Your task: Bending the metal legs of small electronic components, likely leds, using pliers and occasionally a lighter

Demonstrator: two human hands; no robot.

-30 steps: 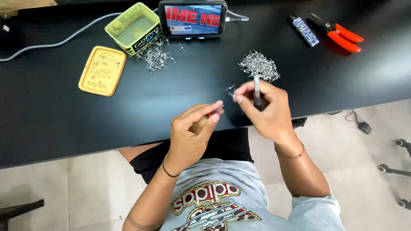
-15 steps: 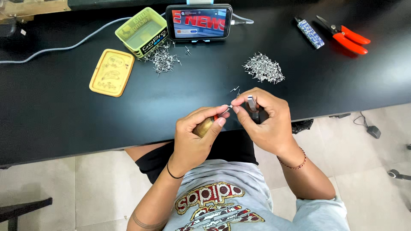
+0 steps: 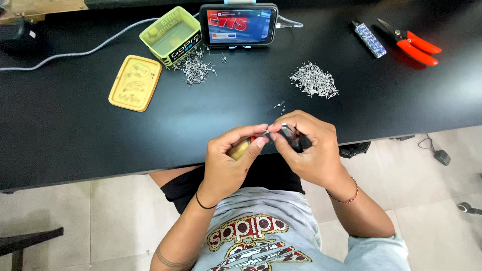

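Seen from above, a seated person works at the near edge of a black tabletop [image 3: 75,130], both hands meeting at the centre of the frame. The left hand [image 3: 232,158] is closed around a small brass-coloured piece [image 3: 240,149], its thumb and forefinger pinched together on a tiny metal pin [image 3: 265,131] at the point where the two hands touch. The right hand [image 3: 307,150] is clamped on a slim dark tool [image 3: 291,135] (its tip is aimed at the same pin), with the fingers curled tightly around the handle.

Just above the hands, two loose pins [image 3: 280,106] lie on the tabletop. Farther up and to the right of centre sits a grey pile of pins [image 3: 314,80]; a second, smaller heap of pins [image 3: 193,68] lies in the upper left of centre, just beside an open yellow-green tin [image 3: 170,34]. The tin's flat yellow lid [image 3: 134,83] rests to the lower left of it, apart. A phone [image 3: 238,23] stands on its side at the top centre with its screen lit, and a grey cable [image 3: 75,50] runs off toward the upper left. In the upper right corner lie a small patterned lighter-shaped object [image 3: 369,39] and red-handled cutters [image 3: 412,44], near each other but not touching.
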